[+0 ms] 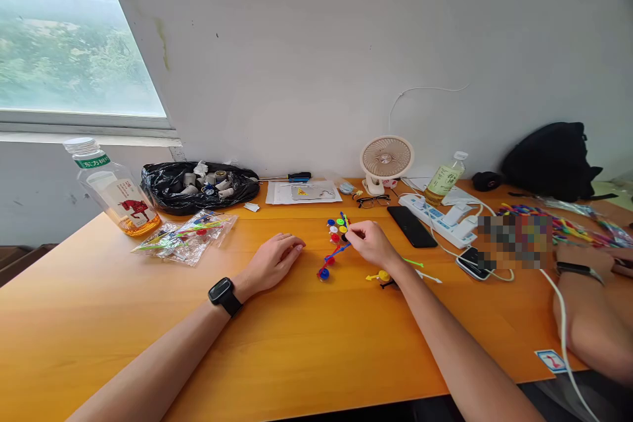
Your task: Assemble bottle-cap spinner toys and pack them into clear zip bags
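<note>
My left hand [273, 262] rests on its side on the table, fingers loosely extended with nothing in them. My right hand [372, 244] is pinched over a small black plastic disc [345, 237], partly hidden by the fingertips. Around it lie small round pieces: a blue one [331, 223], a green one [341, 222], a yellow one [342, 229] and a red one [335, 238]. Red and blue sticks with round bases [324, 273] lie between my hands. Under my right forearm are a yellow piece [384, 275], a black one and light sticks, partly covered.
Clear plastic packets [190, 237], a tea bottle [116, 194] and a black bag of scraps [198, 188] stand left. Behind are papers [277, 192], glasses [373, 201] and a fan [387, 158]. A phone [411, 226], power strip [440, 219] and another person's arm [588, 303] are right.
</note>
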Motion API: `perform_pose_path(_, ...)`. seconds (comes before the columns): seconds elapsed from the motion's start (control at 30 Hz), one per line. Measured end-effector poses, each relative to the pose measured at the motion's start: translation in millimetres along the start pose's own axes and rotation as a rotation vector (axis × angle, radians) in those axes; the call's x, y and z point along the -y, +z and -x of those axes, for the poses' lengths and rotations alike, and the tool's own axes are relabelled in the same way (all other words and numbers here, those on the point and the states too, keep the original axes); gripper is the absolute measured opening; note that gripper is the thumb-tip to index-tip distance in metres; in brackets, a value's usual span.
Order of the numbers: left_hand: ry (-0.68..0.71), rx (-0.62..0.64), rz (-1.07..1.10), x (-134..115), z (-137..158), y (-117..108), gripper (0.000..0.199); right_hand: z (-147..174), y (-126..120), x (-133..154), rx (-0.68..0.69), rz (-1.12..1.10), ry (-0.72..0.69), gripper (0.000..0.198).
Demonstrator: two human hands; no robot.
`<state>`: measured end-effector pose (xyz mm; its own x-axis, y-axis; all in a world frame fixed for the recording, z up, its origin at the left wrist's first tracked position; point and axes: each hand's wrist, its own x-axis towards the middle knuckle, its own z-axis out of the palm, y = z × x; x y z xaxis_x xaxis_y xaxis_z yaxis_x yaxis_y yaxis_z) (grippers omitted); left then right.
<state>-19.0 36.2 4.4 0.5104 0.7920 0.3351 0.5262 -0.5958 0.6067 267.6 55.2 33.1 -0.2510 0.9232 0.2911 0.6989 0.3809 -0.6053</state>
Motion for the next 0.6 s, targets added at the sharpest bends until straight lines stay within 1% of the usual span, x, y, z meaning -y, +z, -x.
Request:
perform_pose_path(0.13, 0.001, 0.001, -0.008, -0.5, 0.5, -0.2, 0.032, 0.8, -12.2, -5.0, 0.0, 0.091, 0.009, 0.037)
perform_pose_path(0.23, 0.001, 0.001, -0.012, 0.6, 1.2, 0.5, 0.032, 3.0, -25.1, -10.6, 0.009, 0.295, 0.053, 0.041)
perform_pose_path(0.3, 0.006, -0.004, -0.013, 1.9, 1.5, 1.1, 0.031, 4.4, -34.9, -13.9, -0.035, 0.432, 0.095, 0.043)
perform_pose_path(0.37, 0.014, -0.011, -0.018, 2.6, 1.5, 1.3, 0.03, 5.2, -43.5, -15.4, -0.121, 0.481, 0.119, 0.042)
perform_pose_path(0.43, 0.027, -0.033, -0.029, 1.4, 1.5, 1.2, 0.028, 5.6, -48.9, -14.9, -0.224, 0.412, 0.109, 0.04)
perform_pose_path(0.47, 0.04, -0.046, -0.036, -0.4, 1.7, 1.1, 0.026, 5.6, -50.0, -14.2, -0.278, 0.335, 0.094, 0.04)
perform_pose_path(0.6, 0.129, -0.098, -0.073, -18.1, 3.9, 3.0, 0.02, 2.4, -43.7, -11.1, -0.506, -0.21, 0.075, 0.038)
